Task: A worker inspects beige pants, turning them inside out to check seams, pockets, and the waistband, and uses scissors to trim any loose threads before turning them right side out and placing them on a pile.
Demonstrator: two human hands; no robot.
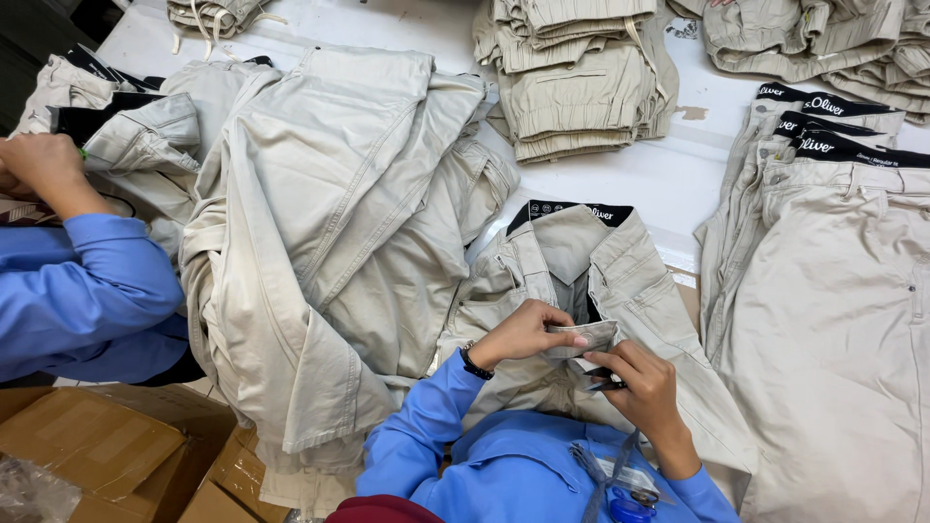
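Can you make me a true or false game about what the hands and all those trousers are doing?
1. Both hands are on the open waist of a pair of beige trousers. True: the left hand pinches a small pale fabric piece, and the right hand meets it from below.
2. The person wears red sleeves. False: the sleeves are blue.
3. Folded trousers are stacked at the far side of the white table. True.
4. The big heap of trousers is green. False: it is beige.
5. A co-worker's hand shows at the left edge. True.
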